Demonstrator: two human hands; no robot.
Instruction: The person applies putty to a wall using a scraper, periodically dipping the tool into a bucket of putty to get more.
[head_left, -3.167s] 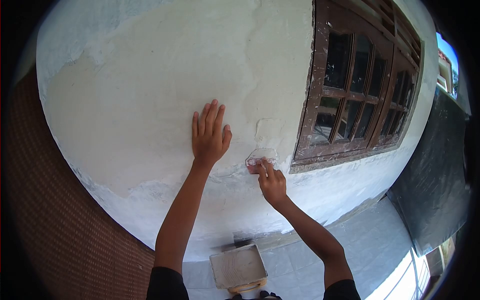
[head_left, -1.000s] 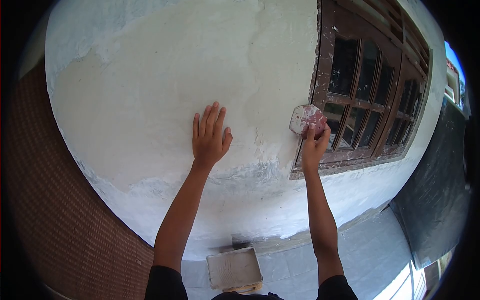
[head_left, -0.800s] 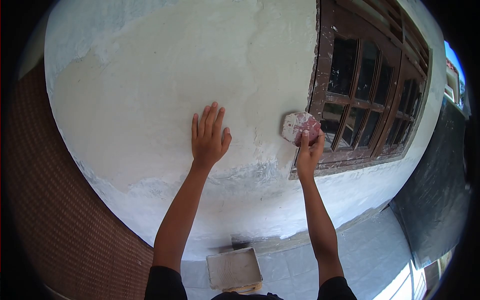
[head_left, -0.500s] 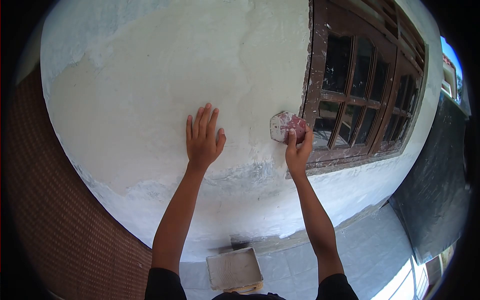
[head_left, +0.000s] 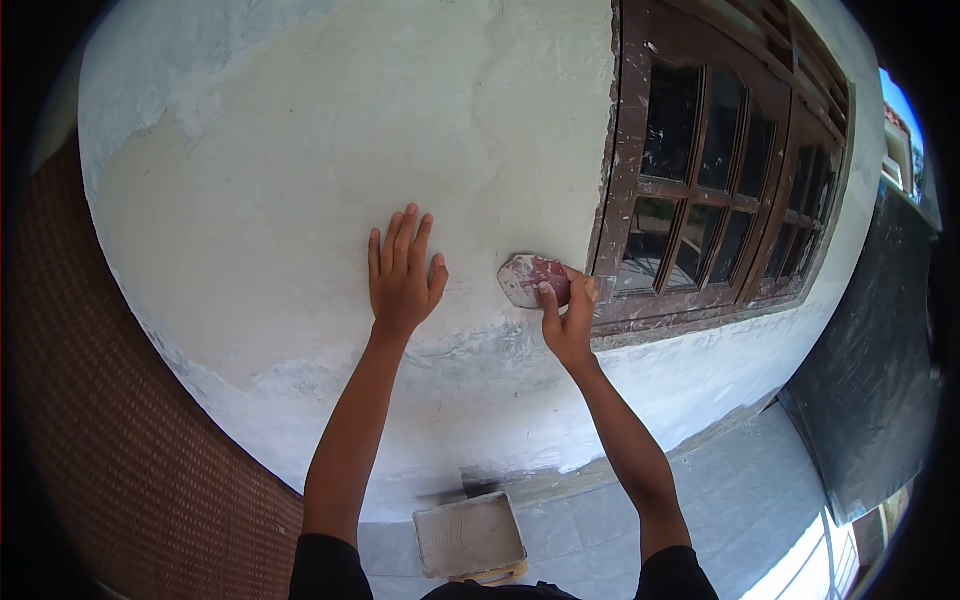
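My left hand (head_left: 400,285) lies flat on the pale plastered wall (head_left: 300,180), its fingers stretched and slightly apart. To its right, my right hand (head_left: 570,328) grips the edge of a flat, many-sided red sanding pad (head_left: 526,281) smeared with white. The thumb is on the side facing me, and part of the fingers is hidden behind the pad. The pad is up against the wall, just left of the brown window frame (head_left: 606,230). Below both hands, a rougher patch (head_left: 490,345) of greyish filler crosses the wall.
A paint tray (head_left: 470,535) with a ridged bottom stands on the grey tiled floor (head_left: 580,535) by the wall's foot. A woven brown panel (head_left: 150,420) rises on the left. Dark sheeting (head_left: 870,360) hangs at the right, beyond the paned window (head_left: 700,150).
My right hand has moved left and a little down with the sanding pad, away from the window frame. My left hand stays nearly where it was.
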